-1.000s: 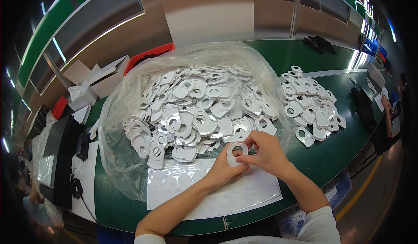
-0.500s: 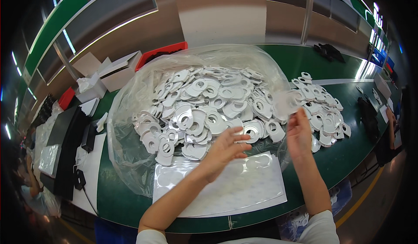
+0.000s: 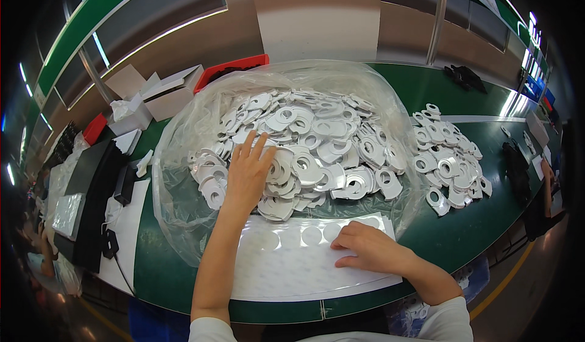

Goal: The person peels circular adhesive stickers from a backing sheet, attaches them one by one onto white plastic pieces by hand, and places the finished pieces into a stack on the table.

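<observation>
My left hand [image 3: 248, 170] lies over the left part of a big heap of white plastic pieces [image 3: 332, 128], each with a round hole. Its fingers are stretched out and spread, and the fingertips reach the pieces; nothing shows held in it. In front of the heap is a stack of white sheets with round clear stickers [image 3: 280, 275]. Over the right half of the top sheet, my right hand [image 3: 372, 249] has its fingers bent, thumb and forefinger apart, close to a round sticker [image 3: 332, 231]. What lies under its palm is hidden.
A clear plastic bag [image 3: 177, 220] spreads around the heap. To the right is a smaller pile of similar white pieces [image 3: 451, 171] on the green table [image 3: 487, 220]. White boxes [image 3: 173, 95], a red bin [image 3: 234, 64] and a black device [image 3: 91, 202] stand at the left and back.
My right hand has come back from the right-hand pile to the sheet; the piece it held is out of it. My left hand has moved forward and left onto the heap.
</observation>
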Demonstrator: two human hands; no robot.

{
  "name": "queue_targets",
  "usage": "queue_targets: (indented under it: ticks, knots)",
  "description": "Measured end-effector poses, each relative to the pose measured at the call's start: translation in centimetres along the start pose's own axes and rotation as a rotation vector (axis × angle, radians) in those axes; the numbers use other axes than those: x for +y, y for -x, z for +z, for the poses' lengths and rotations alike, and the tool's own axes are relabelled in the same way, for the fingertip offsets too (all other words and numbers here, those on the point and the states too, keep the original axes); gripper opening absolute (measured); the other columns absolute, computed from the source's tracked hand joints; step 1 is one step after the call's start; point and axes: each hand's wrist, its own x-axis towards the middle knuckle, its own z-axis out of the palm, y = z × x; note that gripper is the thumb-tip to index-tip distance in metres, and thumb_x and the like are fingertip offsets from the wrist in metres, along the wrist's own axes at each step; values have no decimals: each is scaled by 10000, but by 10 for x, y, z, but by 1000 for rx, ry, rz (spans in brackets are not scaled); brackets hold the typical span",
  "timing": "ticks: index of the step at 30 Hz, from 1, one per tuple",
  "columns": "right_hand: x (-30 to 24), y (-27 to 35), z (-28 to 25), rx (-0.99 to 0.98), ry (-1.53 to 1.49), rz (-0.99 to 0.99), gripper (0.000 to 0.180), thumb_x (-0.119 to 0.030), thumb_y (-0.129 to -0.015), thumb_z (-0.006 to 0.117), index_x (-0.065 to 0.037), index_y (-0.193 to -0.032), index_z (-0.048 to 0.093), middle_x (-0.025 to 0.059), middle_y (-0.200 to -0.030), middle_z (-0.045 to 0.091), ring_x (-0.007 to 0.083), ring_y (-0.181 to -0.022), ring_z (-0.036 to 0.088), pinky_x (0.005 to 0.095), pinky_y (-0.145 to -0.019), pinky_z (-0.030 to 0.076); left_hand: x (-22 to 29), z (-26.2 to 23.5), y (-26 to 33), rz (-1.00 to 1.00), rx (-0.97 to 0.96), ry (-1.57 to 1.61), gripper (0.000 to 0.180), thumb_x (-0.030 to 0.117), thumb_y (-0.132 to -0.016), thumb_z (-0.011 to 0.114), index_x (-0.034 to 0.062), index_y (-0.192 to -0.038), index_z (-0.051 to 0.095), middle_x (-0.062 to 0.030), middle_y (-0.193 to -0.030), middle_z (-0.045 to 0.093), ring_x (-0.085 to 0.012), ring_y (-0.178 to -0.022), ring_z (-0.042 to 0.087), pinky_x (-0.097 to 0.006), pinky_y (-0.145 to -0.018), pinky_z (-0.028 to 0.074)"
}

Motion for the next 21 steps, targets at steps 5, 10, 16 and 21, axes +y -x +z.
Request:
queue_targets:
  ticks: [5,10,16,21]
  knots:
    - [1,2,-6,-60,-64,47,300,-217,-745,719,-24,-952,619,104,-932,586,283,-961,532,368,-814,450,-6,3,3,-83,-101,72,228,44,-811,586,57,-1039,577,-133,-1244,532,-319,-1193,465,-423,-949,374]
    - [-10,8,-4,-183,-94,32,290,-208,-745,725,-18,-937,617,113,-929,589,283,-945,542,365,-797,456,0,0,6,-236,-156,358,267,75,-822,594,28,-1082,552,-150,-1169,568,-327,-1126,506,-416,-931,390]
    - [-12,3,-5,-264,-65,123,251,-184,-747,721,-23,-894,598,119,-943,579,300,-970,528,384,-828,445,-4,-5,12,-165,-54,345,333,87,-796,632,12,-1112,560,-163,-1018,605,-323,-988,560,-404,-877,420]
    - [-6,6,0,-269,-56,61,234,-181,-747,721,-42,-854,567,103,-892,573,285,-903,531,368,-790,442,3,-11,4,-397,-262,413,236,98,-774,661,-7,-968,579,-166,-896,596,-330,-896,565,-400,-780,437]
